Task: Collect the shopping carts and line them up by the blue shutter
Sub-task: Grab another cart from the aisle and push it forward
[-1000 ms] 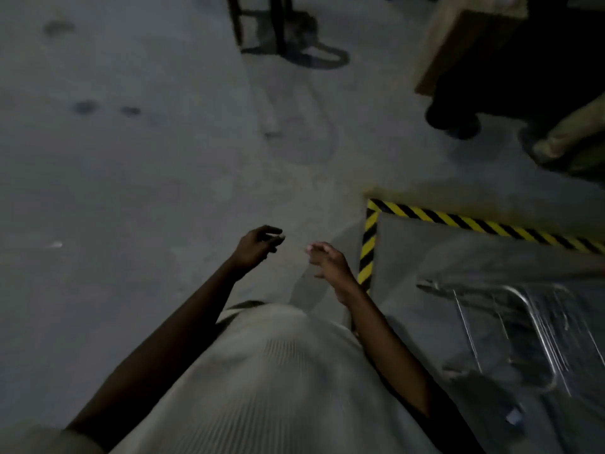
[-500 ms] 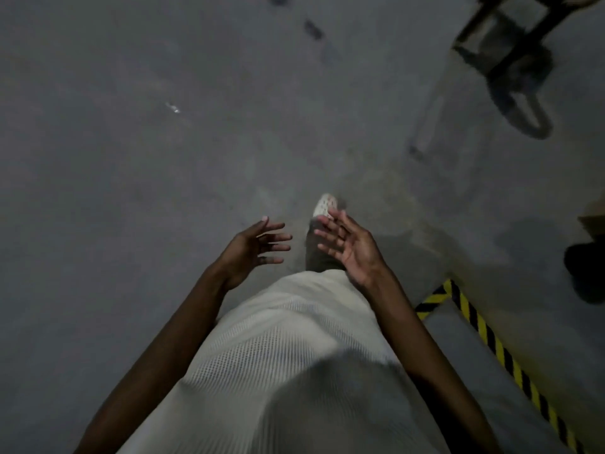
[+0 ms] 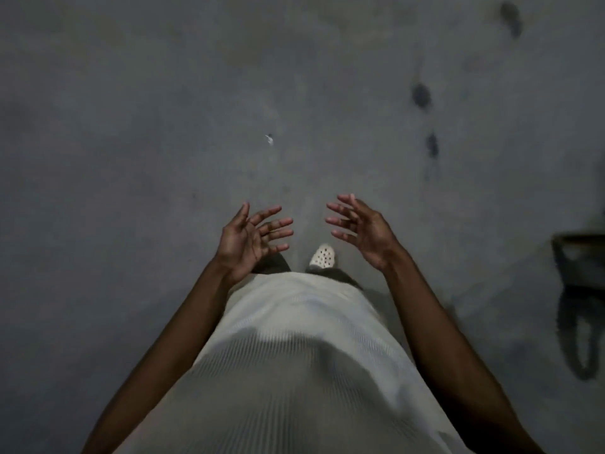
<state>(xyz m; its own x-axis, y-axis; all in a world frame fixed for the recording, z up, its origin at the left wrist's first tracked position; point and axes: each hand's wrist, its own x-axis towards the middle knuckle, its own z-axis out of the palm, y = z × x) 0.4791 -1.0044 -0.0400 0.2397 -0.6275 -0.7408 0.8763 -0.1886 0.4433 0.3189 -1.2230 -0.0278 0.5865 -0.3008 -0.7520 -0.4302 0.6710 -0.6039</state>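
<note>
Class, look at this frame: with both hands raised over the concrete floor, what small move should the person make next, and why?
Probably raise the gaze and step forward to find a cart: the left hand and right hand are open and hold nothing, and no cart is in view on the concrete floor ahead.

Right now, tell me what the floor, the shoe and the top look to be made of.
Floor: likely bare concrete, matte grey, mottled with dark stains.
Shoe: probably moulded foam or rubber, off-white, punched with round holes like a clog.
Top: knit fabric, cream, with fine ribbed lines; the fibre cannot be told.
</note>
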